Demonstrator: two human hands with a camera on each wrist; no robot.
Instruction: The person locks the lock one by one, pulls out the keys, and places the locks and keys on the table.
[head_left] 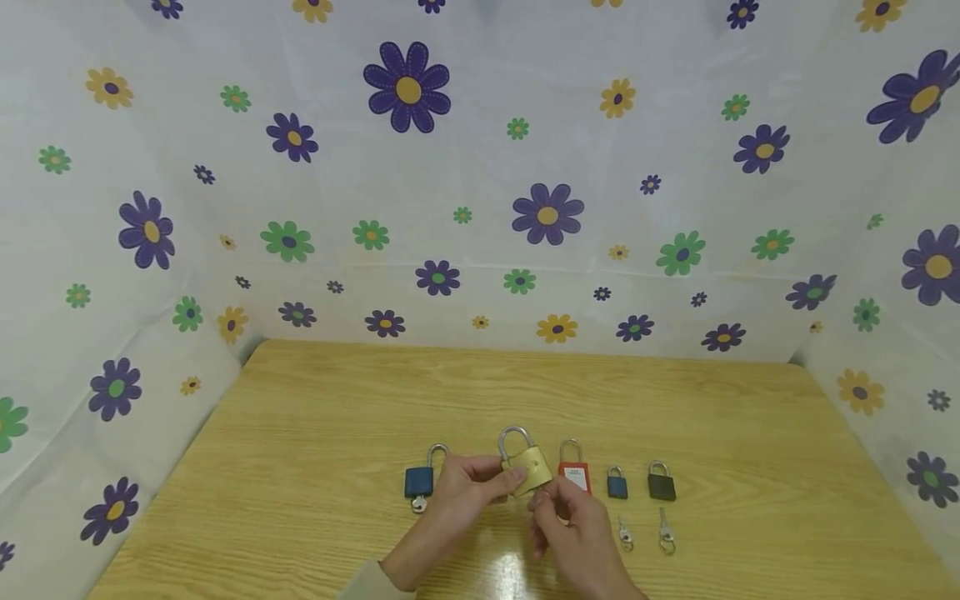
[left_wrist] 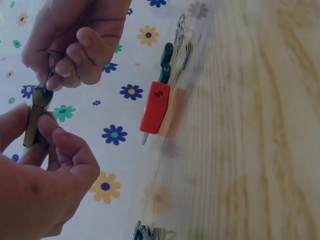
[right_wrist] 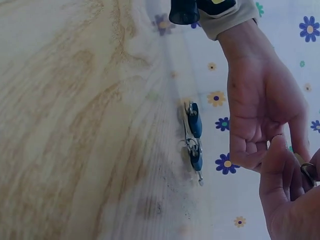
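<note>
1. Right hand [head_left: 573, 529]: nearest item, just below and right of the brass lock [head_left: 528, 471]. Thumb and fingers drawn in narrow, pinching a ring [left_wrist: 52, 67] at the lock's lower edge. Whether a key is fully seated there cannot be told.
2. Left hand [head_left: 465, 492]: at the brass lock's left side. Fingers curled behind it, thumb on its face; a firm hold.
3. Brass lock: the piece being worked, held above the table [head_left: 337, 400], shackle uppermost, body slightly tilted. Shackle looks fastened.
4. Blue lock [head_left: 418, 482]: left of the brass lock, beyond the left hand; key [head_left: 419, 503] at its base, shackle apparently swung out.
5. Red lock [head_left: 574, 477]: just right of the brass lock, partly behind the right hand.
6. Small lock [head_left: 617, 482] and black lock [head_left: 662, 483]: farther right of the brass lock, one loose key set [head_left: 626, 533] and another key set [head_left: 667, 537] on their near side.
7. Step in hand, as judged: keying the brass lock at its base.
8. Next move, as judged: calls for a steady left hold, the key square to its slot, then a turn by the right fingertips; a skewed key could bind.
</note>
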